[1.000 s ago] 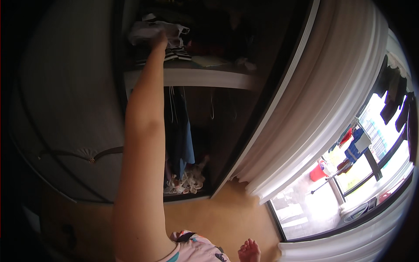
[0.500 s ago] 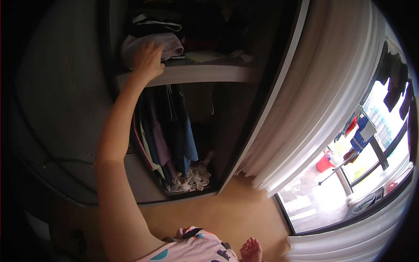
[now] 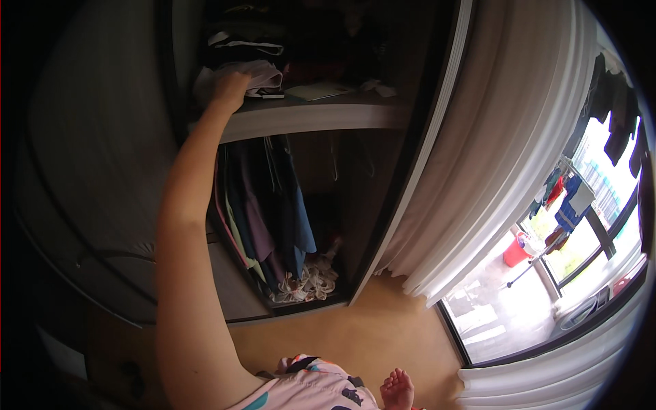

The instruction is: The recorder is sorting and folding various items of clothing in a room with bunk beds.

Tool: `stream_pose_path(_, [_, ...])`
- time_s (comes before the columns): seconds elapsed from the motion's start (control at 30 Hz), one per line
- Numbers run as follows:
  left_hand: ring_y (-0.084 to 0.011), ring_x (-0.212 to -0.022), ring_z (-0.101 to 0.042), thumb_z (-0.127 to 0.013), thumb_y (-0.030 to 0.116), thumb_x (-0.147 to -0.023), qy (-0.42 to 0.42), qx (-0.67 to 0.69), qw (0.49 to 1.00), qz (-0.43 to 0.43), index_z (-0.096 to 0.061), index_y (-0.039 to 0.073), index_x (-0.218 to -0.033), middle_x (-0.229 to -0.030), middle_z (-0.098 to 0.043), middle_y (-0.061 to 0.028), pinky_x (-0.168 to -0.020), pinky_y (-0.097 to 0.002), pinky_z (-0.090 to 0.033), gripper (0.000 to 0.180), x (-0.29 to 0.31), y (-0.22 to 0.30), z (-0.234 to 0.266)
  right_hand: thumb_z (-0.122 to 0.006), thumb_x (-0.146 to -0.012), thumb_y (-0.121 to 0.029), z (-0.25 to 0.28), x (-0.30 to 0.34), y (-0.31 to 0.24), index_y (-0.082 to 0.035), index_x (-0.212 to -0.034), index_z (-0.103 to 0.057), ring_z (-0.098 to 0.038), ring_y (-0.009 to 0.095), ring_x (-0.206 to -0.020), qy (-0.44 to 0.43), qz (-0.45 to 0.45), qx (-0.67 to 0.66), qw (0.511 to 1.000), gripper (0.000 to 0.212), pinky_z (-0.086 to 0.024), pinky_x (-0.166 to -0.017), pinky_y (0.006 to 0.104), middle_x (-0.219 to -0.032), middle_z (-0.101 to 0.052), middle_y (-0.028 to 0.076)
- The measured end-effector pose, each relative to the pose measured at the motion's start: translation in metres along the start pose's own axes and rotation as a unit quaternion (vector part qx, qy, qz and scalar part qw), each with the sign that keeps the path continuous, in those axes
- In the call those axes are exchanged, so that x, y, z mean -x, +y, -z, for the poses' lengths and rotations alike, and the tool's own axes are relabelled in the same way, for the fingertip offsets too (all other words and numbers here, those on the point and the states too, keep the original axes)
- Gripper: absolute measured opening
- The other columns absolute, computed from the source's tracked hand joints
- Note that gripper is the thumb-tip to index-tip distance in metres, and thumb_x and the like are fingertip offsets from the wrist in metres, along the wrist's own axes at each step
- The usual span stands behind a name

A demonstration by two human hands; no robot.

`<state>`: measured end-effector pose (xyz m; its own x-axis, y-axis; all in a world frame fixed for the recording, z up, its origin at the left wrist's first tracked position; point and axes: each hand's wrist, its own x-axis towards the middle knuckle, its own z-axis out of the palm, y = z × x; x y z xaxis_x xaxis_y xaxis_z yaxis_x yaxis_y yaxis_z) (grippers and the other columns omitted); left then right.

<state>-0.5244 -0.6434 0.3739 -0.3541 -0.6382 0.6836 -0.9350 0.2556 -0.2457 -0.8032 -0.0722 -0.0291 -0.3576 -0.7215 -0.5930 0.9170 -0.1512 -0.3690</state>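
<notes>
Step in hand, as judged: handling the pale, soft fabric garment at the left of the grey wardrobe shelf. The left hand is on the garment, its fingers bent toward the fabric. The fingertips are hidden; whether they pinch the cloth or press on it cannot be told. The right hand is low near the body, palm visible, fingers loosely curled, with nothing seen in it.

The next move appears to call for a confirmed hold on the pale layer alone, without disturbing the dark folded fabric with white trim behind it.

Count:
- Pale garment under the hand: one.
- Flat, pale, book-like item: one.
- Crumpled white cloth: one.
- Hanging garments below the shelf: one blue, one purple, one light green; dark ones overlap and cannot be counted.
- Red plastic bucket: one.
</notes>
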Motion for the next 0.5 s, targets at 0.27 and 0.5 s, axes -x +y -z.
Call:
stream_pose_path(0.27, [-0.0271, -0.091, -0.060, -0.064, 0.008, -0.065, -0.201, 0.187, 0.962, 0.004, -0.060, 0.004, -0.104, -0.098, -0.062, -0.0165, -0.078, -0.0322, -0.046, 0.040, -0.010, -0.026, 0.047, -0.056, -0.084, -0.021, -0.004, 0.005, -0.007, -0.008, -0.091, -0.061, -0.057, 0.017, -0.072, 0.033, -0.001, -0.023, 0.999, 0.015, -0.047, -0.060, 0.0255, -0.082, -0.063, 0.004])
stream_pose_path(0.5, [-0.0352, -0.080, -0.061, -0.053, 0.002, -0.071, 0.090, 0.132, 0.975, 0.151, -0.061, 0.000, -0.094, -0.084, -0.062, -0.0223, -0.070, -0.0400, -0.049, 0.024, -0.029, -0.058, 0.017, -0.058, -0.083, -0.019, -0.004, -0.001, -0.008, -0.008, -0.092, -0.061, -0.057, 0.018, -0.073, 0.056, -0.012, -0.021, 0.998, 0.015, -0.046, -0.059, 0.0255, -0.087, -0.063, 0.005])
